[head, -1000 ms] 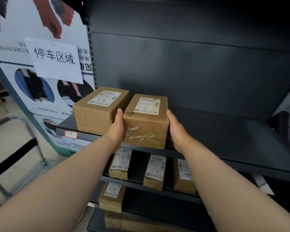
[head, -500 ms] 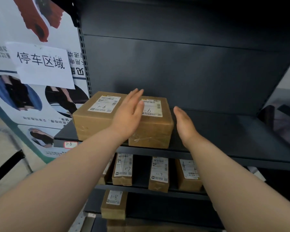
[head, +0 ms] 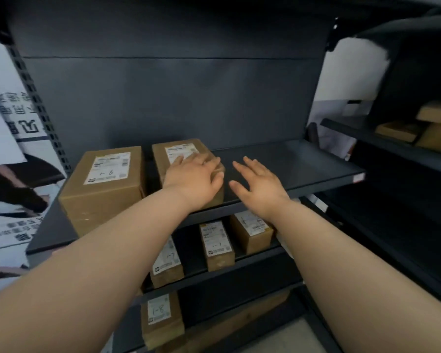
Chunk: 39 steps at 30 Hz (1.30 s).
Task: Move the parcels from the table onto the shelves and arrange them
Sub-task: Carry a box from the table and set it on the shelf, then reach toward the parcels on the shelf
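Note:
Two brown cardboard parcels stand side by side on the dark upper shelf [head: 303,161]. The left parcel [head: 105,184] carries a white label with a handwritten number. My left hand [head: 194,177] lies flat on top of the right parcel [head: 173,151], fingers straight, covering part of its label. My right hand [head: 257,184] hovers open just right of that parcel, above the bare shelf, fingers spread and holding nothing.
On the shelf below stand three labelled parcels [head: 217,245], and a lower one holds a parcel marked 1-8 [head: 161,319]. Another dark rack at the right bears brown boxes [head: 433,128]. A printed poster [head: 8,128] hangs at the left.
The view has swung right and downward. My left hand slid further onto the right parcel's top. My right hand came off the parcel's side and now hangs above the shelf.

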Each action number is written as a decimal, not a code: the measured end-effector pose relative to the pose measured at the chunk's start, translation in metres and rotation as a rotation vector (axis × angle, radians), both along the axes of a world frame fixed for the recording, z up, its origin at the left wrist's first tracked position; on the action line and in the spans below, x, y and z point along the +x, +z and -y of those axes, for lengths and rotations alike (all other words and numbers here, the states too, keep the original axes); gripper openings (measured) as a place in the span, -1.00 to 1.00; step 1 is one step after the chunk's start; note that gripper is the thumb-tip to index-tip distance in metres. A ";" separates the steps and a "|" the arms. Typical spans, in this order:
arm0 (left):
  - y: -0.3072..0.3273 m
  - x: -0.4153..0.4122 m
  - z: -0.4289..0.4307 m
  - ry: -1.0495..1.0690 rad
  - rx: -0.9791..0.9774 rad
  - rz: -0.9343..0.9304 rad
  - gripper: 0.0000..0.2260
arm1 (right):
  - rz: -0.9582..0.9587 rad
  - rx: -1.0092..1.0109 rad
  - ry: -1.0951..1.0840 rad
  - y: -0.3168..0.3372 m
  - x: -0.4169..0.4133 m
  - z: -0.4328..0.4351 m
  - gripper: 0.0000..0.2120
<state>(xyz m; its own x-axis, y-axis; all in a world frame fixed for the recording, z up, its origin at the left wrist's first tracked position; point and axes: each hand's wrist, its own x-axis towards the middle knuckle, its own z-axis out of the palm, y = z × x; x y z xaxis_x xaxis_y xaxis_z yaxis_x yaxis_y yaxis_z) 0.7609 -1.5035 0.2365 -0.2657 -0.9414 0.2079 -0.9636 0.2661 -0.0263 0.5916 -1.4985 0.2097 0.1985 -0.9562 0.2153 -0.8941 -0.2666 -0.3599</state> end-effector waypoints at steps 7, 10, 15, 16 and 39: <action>-0.019 -0.126 -0.009 -0.435 -0.027 0.090 -0.50 | -0.019 0.038 -0.392 -0.010 -0.126 -0.082 -0.46; -0.021 -0.198 -0.030 -0.602 -0.041 0.108 -0.49 | -0.032 0.043 -0.563 -0.009 -0.184 -0.135 -0.46; -0.022 -0.322 -0.103 -0.899 -0.075 0.068 -0.49 | -0.107 0.062 -0.846 -0.010 -0.270 -0.245 -0.45; -0.022 -0.347 -0.122 -0.960 -0.080 0.065 -0.49 | -0.135 0.072 -0.902 -0.009 -0.286 -0.270 -0.45; -0.058 -0.665 -0.649 -2.128 -0.113 0.153 -0.47 | -0.048 0.436 -2.072 -0.040 -0.397 -0.807 -0.43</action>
<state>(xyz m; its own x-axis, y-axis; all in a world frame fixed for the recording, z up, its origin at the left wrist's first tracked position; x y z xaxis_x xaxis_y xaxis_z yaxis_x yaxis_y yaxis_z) 0.0958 -0.8543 0.1783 -0.6515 0.7511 0.1068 0.7372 0.6600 -0.1446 0.1947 -0.6920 0.1695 -0.9578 0.2876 0.0005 0.2866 0.9544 -0.0833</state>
